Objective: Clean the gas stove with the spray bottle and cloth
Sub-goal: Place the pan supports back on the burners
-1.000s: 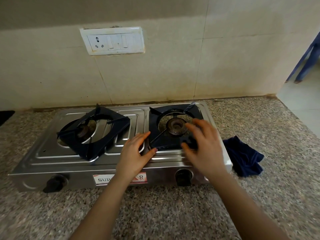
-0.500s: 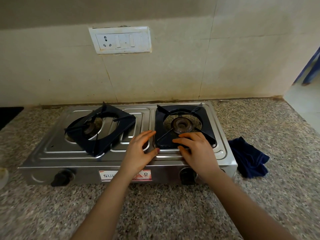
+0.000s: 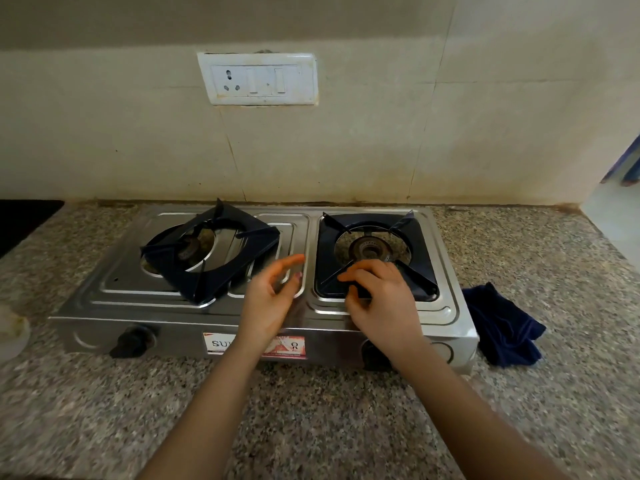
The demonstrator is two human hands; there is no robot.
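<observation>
Speckled granite worktop point(image 3: 311, 427) against a cream tiled wall point(image 3: 485, 116); a white switch plate point(image 3: 258, 79) is mounted on the wall above the appliance.

The gas stove point(image 3: 346, 317), a two-burner steel unit, stands on the worktop with its back close to the wall. The right pan support point(image 3: 415, 237), dark enamel, sits square in its recess around the right burner point(image 3: 369, 251). The left pan support point(image 3: 249, 244) sits askew: turned, shifted toward the centre of the stove and tilted, so that it only partly covers the left burner point(image 3: 188, 252).

The right hand point(image 3: 381, 299) is at the front edge of the right pan support. Its grip is closed on that edge, fingers curled over the top and thumb tucked below. The left hand point(image 3: 270, 299) is over the steel strip between the two burners. Its grip is open, fingers extended and holding nothing. It is blurred, and contact with the stove top cannot be confirmed.

On the front panel, the left knob point(image 3: 133, 342) is fully visible. The right knob point(image 3: 372, 358) is largely hidden behind the right wrist. A red and white label point(image 3: 221, 344) is fixed between them, partly covered by the left forearm.

The cloth point(image 3: 502, 327), dark blue and crumpled, lies on the worktop just beside the stove's right end.

A dark flat object point(image 3: 20, 223) and a pale rounded object point(image 3: 10, 334) are cut off at the left edge and cannot be identified.
</observation>
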